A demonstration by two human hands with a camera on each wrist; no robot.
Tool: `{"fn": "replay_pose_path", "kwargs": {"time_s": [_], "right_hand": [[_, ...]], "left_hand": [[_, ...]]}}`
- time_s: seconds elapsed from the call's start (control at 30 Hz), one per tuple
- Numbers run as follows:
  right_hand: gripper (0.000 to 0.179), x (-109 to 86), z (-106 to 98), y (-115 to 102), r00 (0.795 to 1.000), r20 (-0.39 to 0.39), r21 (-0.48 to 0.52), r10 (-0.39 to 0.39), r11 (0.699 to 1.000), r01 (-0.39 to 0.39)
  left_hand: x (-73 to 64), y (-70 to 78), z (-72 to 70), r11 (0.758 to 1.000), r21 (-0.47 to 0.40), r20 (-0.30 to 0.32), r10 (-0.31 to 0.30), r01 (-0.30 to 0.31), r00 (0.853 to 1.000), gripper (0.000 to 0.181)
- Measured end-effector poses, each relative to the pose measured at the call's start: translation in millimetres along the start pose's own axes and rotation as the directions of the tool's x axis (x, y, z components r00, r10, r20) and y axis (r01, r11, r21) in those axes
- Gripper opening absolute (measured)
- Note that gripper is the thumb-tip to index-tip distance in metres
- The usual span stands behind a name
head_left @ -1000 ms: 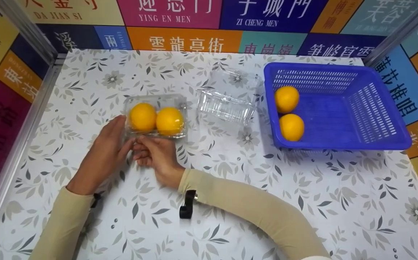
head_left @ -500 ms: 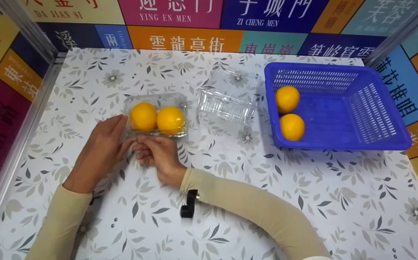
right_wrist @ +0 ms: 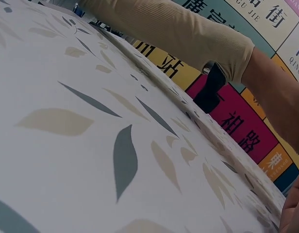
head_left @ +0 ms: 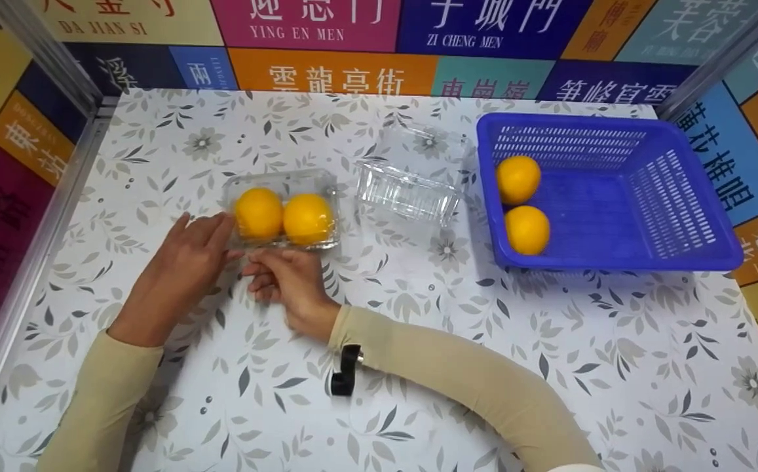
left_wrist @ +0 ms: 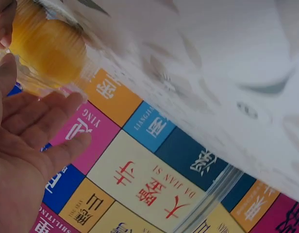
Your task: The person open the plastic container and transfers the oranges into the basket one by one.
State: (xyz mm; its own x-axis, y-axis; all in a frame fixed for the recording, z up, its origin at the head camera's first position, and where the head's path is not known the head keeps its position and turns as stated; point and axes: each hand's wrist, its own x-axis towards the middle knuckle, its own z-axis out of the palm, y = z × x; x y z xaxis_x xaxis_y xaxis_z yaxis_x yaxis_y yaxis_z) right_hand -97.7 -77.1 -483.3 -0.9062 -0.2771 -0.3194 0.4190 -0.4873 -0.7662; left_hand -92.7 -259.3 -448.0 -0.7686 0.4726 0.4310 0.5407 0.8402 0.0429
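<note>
A clear plastic fruit box [head_left: 326, 180] with two oranges [head_left: 259, 213] inside lies on the table, its lid down over them. At its left end is my left hand [head_left: 179, 272], fingers extended and the fingertips right at the box's side. The left wrist view shows the left hand [left_wrist: 30, 145] palm-on, its fingers straight beside the box. My right hand [head_left: 295, 285] has curled fingers at the box's front edge, thumb and forefinger pinching at the rim near the left corner. In the right wrist view only a sliver of hand shows at the lower right edge.
A second clear plastic box [head_left: 411, 193] stands open to the right, with its lid [head_left: 428, 141] tipped back. Farther right is a blue basket [head_left: 614, 262] with two oranges [head_left: 527, 229] by its left wall. Lettered panels [head_left: 333, 72] close off the back and sides.
My left hand has shifted slightly, its forefinger and thumb spreading differently by the box's left side. The right hand stays nearly still at the front rim. The box has barely moved.
</note>
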Motion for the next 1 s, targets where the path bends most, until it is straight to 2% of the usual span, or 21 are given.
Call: {"fn": "replay_pose_path", "kwargs": {"time_s": [0.13, 0.33, 0.5, 0.63, 0.87, 1.0], "right_hand": [[0.021, 0.5, -1, 0, 1.0, 0.005, -0.007, -0.001, 1.0, 0.001], [0.022, 0.5, 0, 0, 1.0, 0.01, -0.006, 0.005, 1.0, -0.005], [0.026, -0.4, 3, 0, 1.0, -0.001, 0.013, 0.021, 1.0, -0.021], [0.026, -0.7, 3, -1, 0.999, -0.011, 0.022, 0.032, 0.999, -0.032], [0.025, 0.0, 2, -2, 0.999, -0.011, 0.031, 0.037, 0.999, -0.037], [0.026, -0.1, 0, -1, 0.999, -0.009, 0.019, 0.037, 0.999, -0.036]], "left_hand": [[-0.1, -1.1, -2.1, 1.0, -0.015, 0.032, 0.026, -0.025, 0.999, 0.054], [-2.3, -0.6, -5.5, 0.998, 0.016, 0.069, 0.056, -0.057, 0.996, 0.054], [-1.3, 3.8, -8.4, 0.993, 0.061, 0.067, 0.094, -0.098, 0.993, 0.052], [-0.7, 6.7, -11.4, 0.991, 0.075, 0.079, 0.101, -0.107, 0.992, 0.058], [-1.2, 5.7, -11.0, 0.991, 0.059, 0.074, 0.114, -0.118, 0.991, 0.056], [-4.0, 5.0, -11.2, 0.991, 0.033, 0.059, 0.126, -0.128, 0.99, 0.061]]}}
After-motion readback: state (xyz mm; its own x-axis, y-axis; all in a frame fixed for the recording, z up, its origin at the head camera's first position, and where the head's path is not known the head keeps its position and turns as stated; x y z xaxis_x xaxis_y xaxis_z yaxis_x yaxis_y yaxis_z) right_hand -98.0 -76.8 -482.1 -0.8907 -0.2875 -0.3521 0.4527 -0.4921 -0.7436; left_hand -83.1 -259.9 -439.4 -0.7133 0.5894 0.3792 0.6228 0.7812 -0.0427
